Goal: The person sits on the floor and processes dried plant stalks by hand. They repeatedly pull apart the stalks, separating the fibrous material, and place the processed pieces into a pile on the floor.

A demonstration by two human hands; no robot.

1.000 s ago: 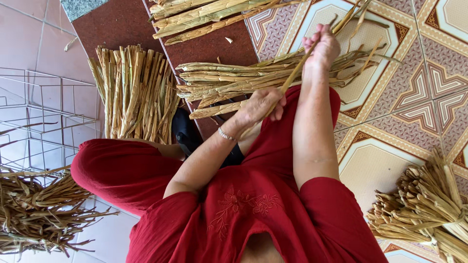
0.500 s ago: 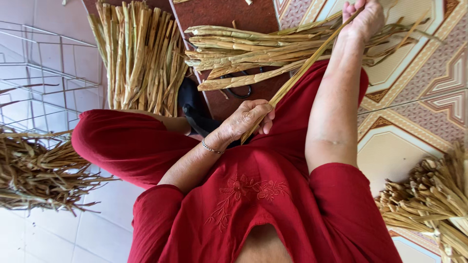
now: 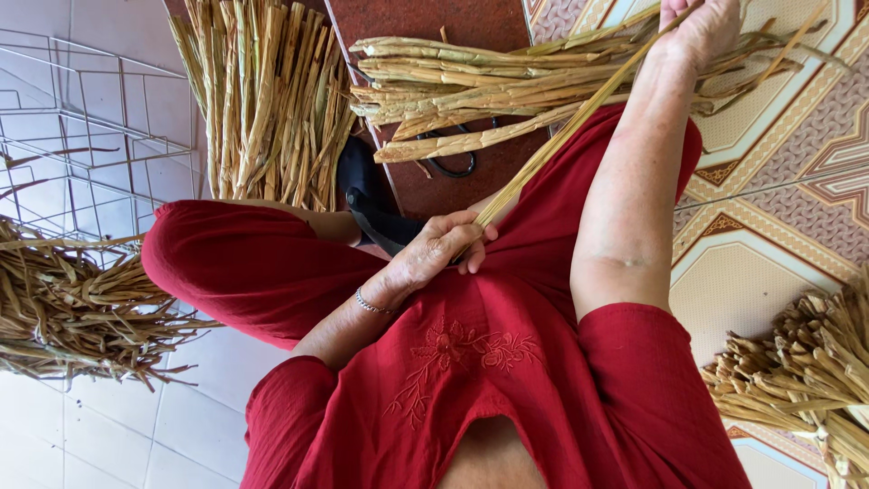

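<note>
Left hand (image 3: 444,254) pinches a dried stalk (image 3: 570,122) at centre; right hand (image 3: 701,27), top right, grips its far end. Work looks midway, w/ bundles (image 3: 262,100) stacked upper left & a loose pile (image 3: 72,308) at left.

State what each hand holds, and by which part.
Both hold one long dried stalk: the left hand grips its near end at the lap, the right hand its far part above the bundle.
</note>
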